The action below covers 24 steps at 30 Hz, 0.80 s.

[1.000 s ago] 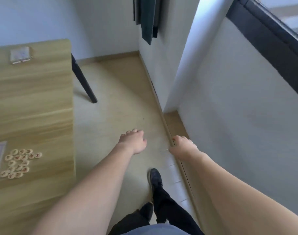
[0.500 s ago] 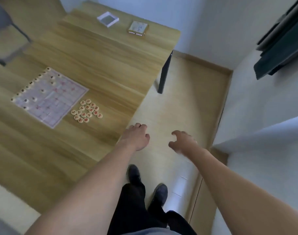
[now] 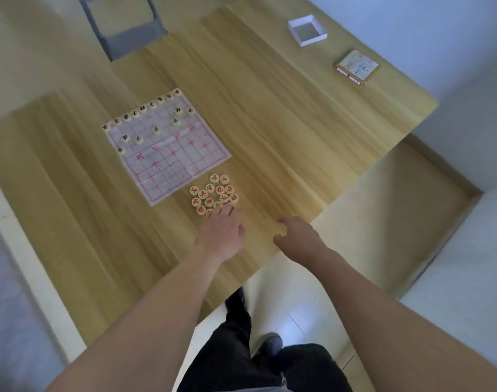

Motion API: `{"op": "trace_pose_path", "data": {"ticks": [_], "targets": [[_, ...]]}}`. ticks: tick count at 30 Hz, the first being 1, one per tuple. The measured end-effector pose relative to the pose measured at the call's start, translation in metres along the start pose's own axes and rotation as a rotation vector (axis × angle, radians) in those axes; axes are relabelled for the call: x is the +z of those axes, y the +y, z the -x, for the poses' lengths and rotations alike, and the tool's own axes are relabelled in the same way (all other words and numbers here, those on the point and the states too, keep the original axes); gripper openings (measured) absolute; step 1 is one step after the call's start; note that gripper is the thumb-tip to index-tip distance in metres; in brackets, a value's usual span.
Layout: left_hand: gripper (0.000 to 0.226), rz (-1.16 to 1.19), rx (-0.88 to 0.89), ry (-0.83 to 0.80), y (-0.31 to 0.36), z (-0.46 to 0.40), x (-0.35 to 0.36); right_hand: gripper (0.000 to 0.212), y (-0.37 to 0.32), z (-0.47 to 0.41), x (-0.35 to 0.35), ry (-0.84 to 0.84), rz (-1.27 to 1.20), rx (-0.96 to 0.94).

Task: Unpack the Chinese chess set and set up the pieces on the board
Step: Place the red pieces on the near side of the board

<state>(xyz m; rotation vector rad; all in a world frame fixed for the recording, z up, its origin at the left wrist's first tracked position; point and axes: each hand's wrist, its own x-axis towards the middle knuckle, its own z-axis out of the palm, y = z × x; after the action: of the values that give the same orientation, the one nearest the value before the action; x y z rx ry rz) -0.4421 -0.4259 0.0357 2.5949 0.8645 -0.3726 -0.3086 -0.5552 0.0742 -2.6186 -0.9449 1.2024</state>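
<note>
Left hand (image 3: 222, 233): palm down over the desk (image 3: 284, 142), fingers fairly straight and together, grip holding nothing. Fingertips overlap the near edge of the red-marked pieces (image 3: 214, 193); can't tell whether they touch them or hover just above.

Right hand (image 3: 299, 240): also above the desk, just right of the left hand and apart from it. Fingers loosely curled, thumb out toward the left, grip empty. Not touching any piece.

Red-marked pieces: a tight cluster of round pale discs, face up, lying on the bare desk just off the near right corner of the board (image 3: 168, 154), none on the grid.

Board: thin sheet with a red-lined grid, flat on the desk, turned at an angle to the desk edge. Near half bare.

Black-marked pieces (image 3: 145, 120): on the far half of the board, a row along the far edge plus several more one or two lines in.

Far right part of the desk: white open box tray (image 3: 306, 30), nothing visible inside. Near it, closer to the right edge, a printed box lid (image 3: 357, 67), closed face up. Well apart from the board.

Beyond the far desk edge: a grey chair (image 3: 125, 26). Below the hands: dark trousers and shoes on a pale floor (image 3: 383, 199).
</note>
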Motion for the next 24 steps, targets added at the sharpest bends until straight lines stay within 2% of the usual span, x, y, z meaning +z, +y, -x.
{"op": "trace_pose_path", "data": {"ticks": [9,16,20,24], "targets": [[0.033,0.019,-0.146,0.171,-0.070,-0.036,-0.011,0.050,-0.044,-0.087,-0.017,0.037,0.020,-0.233],[0.030,0.106,-0.260,0.333,-0.083,-0.068,-0.011,0.045,-0.061,-0.146,-0.013,0.106,-0.048,-0.414],[0.034,0.187,-0.227,0.427,-0.088,-0.085,-0.013,0.042,-0.077,-0.172,-0.013,0.074,-0.054,-0.378],[0.033,0.218,-0.218,0.455,-0.099,-0.094,-0.006,0.035,-0.083,-0.190,-0.013,0.048,-0.043,-0.376]]}}
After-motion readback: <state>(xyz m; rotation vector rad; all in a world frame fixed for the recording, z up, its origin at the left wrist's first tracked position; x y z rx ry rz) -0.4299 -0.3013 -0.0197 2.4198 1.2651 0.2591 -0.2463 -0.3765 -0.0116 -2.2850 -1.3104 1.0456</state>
